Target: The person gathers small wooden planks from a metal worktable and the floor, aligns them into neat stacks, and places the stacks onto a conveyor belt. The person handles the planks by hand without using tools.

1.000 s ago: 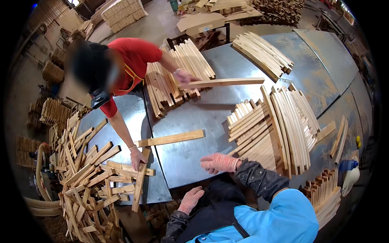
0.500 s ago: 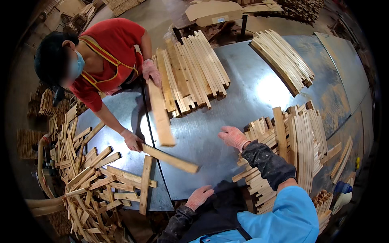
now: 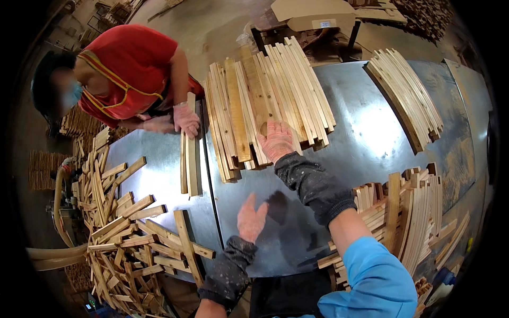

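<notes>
My right hand, in a pinkish glove, is at the near end of a darker wooden strip lying on top of a row of pale strips. Its thumb and fingers are on either side of that end, closed on it; the palm hides part of the grip. Over the bare metal table, my left hand is open and holds nothing, fingers apart. A co-worker in red across the table has a gloved hand on two upright-looking strips.
A jumbled heap of short wooden pieces covers the left side. Stacked strips stand by my right elbow, and another bundle lies at the far right. A seam divides the metal tabletop.
My right hand has moved left and away from me onto the strips. My left hand has risen over the table. The co-worker's two strips now lie side by side, closer to them.
</notes>
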`<state>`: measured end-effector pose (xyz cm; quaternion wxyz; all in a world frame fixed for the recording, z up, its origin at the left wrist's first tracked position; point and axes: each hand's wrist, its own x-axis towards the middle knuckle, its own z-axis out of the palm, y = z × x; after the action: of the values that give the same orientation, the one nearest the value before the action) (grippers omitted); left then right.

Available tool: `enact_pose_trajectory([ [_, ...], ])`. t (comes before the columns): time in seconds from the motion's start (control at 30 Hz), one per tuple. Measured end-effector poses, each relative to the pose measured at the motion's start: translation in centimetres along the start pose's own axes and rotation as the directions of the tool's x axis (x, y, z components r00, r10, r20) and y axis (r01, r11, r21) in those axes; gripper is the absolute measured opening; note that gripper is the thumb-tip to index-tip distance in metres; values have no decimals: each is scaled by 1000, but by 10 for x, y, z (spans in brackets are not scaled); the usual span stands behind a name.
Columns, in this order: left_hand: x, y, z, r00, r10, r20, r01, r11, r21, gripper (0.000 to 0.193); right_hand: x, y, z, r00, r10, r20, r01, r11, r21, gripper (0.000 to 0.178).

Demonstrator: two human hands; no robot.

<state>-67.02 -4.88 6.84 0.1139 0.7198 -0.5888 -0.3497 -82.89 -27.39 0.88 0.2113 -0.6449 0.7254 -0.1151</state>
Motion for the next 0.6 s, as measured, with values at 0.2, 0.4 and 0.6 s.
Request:
enact_pose_trajectory([
  [0.2, 145, 18, -11, 984, -90, -152, 127, 960, 251, 96, 10, -5, 15, 999, -35, -33, 31, 990, -140, 74],
  [0.4, 204, 42, -15, 956, -195, -220, 262, 904, 337, 85, 8, -6, 4, 994, 89, 66, -94, 992, 81, 87],
  [0.6, 187, 34, -15, 959, -200, -203, 219, 973, 77, 68, -53, 20, -2, 980, 129, 153, -181, 894, 410, 80],
])
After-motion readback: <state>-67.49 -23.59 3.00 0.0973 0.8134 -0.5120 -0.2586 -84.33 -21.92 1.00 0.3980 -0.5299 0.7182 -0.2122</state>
